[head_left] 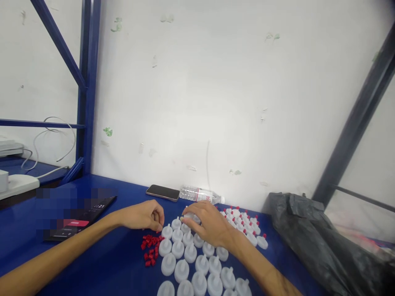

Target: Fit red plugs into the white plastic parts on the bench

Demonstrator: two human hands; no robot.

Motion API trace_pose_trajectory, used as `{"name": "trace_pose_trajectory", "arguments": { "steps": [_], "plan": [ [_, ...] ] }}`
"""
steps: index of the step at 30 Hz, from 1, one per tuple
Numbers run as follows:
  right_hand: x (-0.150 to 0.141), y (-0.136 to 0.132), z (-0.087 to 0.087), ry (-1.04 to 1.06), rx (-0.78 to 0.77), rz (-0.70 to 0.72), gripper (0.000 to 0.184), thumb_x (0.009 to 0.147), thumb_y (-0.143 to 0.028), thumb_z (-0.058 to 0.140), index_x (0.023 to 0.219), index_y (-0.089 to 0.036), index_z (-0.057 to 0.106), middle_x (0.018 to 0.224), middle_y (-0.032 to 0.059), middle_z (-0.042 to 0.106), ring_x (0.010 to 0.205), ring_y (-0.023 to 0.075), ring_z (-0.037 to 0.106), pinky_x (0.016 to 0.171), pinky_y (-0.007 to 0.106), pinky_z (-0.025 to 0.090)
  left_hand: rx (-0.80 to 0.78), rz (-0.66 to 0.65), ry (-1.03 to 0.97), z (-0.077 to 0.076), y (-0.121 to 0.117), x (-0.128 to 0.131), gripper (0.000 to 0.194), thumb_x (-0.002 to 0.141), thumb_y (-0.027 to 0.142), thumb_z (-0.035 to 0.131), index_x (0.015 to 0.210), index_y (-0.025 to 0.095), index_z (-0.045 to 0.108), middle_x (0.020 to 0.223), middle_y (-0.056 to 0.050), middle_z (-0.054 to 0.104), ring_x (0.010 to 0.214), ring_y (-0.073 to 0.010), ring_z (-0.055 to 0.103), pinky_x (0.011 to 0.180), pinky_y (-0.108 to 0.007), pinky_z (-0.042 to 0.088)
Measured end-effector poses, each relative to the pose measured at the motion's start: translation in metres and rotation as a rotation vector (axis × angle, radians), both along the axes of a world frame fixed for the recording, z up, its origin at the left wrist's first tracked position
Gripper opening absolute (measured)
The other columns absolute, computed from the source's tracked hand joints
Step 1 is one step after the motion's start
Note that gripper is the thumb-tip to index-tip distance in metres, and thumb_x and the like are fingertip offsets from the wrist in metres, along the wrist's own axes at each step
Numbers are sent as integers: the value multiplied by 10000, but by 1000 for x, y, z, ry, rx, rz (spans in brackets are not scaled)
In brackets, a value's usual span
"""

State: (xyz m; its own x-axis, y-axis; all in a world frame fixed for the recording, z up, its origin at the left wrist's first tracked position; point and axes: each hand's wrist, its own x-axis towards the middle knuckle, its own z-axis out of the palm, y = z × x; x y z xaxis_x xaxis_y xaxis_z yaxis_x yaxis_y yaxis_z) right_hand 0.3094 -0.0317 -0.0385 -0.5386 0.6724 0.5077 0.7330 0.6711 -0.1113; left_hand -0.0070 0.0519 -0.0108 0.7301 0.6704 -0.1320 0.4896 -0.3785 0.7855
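Observation:
My left hand (144, 216) is closed in a pinch, with a bit of red showing at its fingertips, just above a small pile of red caps (151, 240). To its right, my right hand (205, 222) reaches over rows of white round plastic pieces with short spouts (181, 269). The thumb and fingers of that hand curl around one white piece, mostly hidden by the hand. Beyond the right wrist, a group of similar white pieces carries red caps (264, 236) on the spouts.
On the blue table (123, 263) a phone (163, 192) and a clear bottle (200, 194) lie by the wall. A dark display panel (83, 220) lies at left. A black plastic bag (311, 234) bulges at right. A blue metal post (89, 90) stands at left.

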Motion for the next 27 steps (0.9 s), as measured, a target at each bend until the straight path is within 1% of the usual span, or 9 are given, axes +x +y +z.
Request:
{"name": "trace_pose_trajectory", "arguments": {
  "steps": [2, 4, 5, 8, 12, 14, 16, 19, 27],
  "plan": [
    [-4, -4, 4, -5, 50, 7, 160, 1214, -344, 889, 1371, -310, 896, 1294, 76, 975, 1153, 334, 949, 1051, 459, 742, -8, 19, -16, 1, 0, 1, 357, 723, 536, 945, 868, 234, 822, 785, -15, 835, 740, -209, 661, 660, -303, 506],
    [-9, -6, 5, -31, 80, 40, 177, 1211, -272, 858, 1385, -299, 871, 1312, 78, 950, 1097, 308, 936, 960, 421, 741, -7, 35, -35, 3, 0, 2, 375, 730, 552, 943, 884, 233, 818, 782, -6, 824, 739, -205, 659, 671, -308, 522],
    [-11, -7, 5, -48, 88, 62, 184, 1214, -235, 830, 1386, -292, 860, 1316, 77, 943, 1085, 299, 932, 945, 412, 739, -4, 41, -43, 3, 0, 2, 385, 723, 555, 947, 887, 232, 816, 777, 1, 816, 738, -201, 657, 681, -309, 527],
    [-16, -7, 4, -89, 90, 105, 256, 1180, -163, 830, 1404, -287, 827, 1335, 74, 940, 1120, 297, 930, 973, 409, 739, -4, 46, -57, 4, -1, 4, 412, 709, 568, 963, 893, 230, 817, 781, 3, 817, 750, -204, 677, 700, -315, 537],
    [-20, -11, 6, -81, 59, 88, 405, 1104, -126, 915, 1440, -303, 775, 1380, 80, 939, 1216, 319, 922, 1044, 420, 744, -7, 52, -71, 6, -4, 5, 426, 742, 576, 986, 930, 232, 821, 825, -17, 849, 791, -226, 715, 698, -320, 539],
    [-21, -14, 9, -85, 50, 73, 433, 1090, -107, 926, 1442, -296, 759, 1359, 91, 939, 1236, 331, 919, 1062, 425, 743, -7, 53, -80, 8, -6, 5, 419, 773, 568, 996, 949, 230, 823, 837, -25, 855, 819, -239, 736, 701, -320, 538],
    [-22, -15, 12, -115, 49, 60, 427, 1084, -88, 922, 1427, -281, 757, 1313, 98, 942, 1217, 339, 921, 1054, 431, 743, -6, 50, -92, 10, -7, 5, 413, 792, 565, 1006, 955, 230, 828, 842, -32, 856, 842, -253, 762, 699, -321, 539],
    [-24, -15, 14, -168, 40, 53, 401, 1074, -85, 926, 1395, -269, 771, 1269, 100, 947, 1179, 346, 926, 1036, 445, 746, -2, 49, -109, 11, -9, 6, 433, 776, 590, 1027, 938, 241, 830, 837, -40, 855, 846, -273, 790, 685, -325, 545],
    [-26, -22, 20, -224, -16, 3, 343, 1113, -98, 881, 1399, -271, 803, 1293, 116, 962, 1244, 356, 932, 1120, 481, 744, -12, 41, -91, 9, -11, 7, 410, 790, 555, 1013, 943, 233, 810, 857, -42, 872, 831, -264, 778, 687, -330, 542]
  ]
}}
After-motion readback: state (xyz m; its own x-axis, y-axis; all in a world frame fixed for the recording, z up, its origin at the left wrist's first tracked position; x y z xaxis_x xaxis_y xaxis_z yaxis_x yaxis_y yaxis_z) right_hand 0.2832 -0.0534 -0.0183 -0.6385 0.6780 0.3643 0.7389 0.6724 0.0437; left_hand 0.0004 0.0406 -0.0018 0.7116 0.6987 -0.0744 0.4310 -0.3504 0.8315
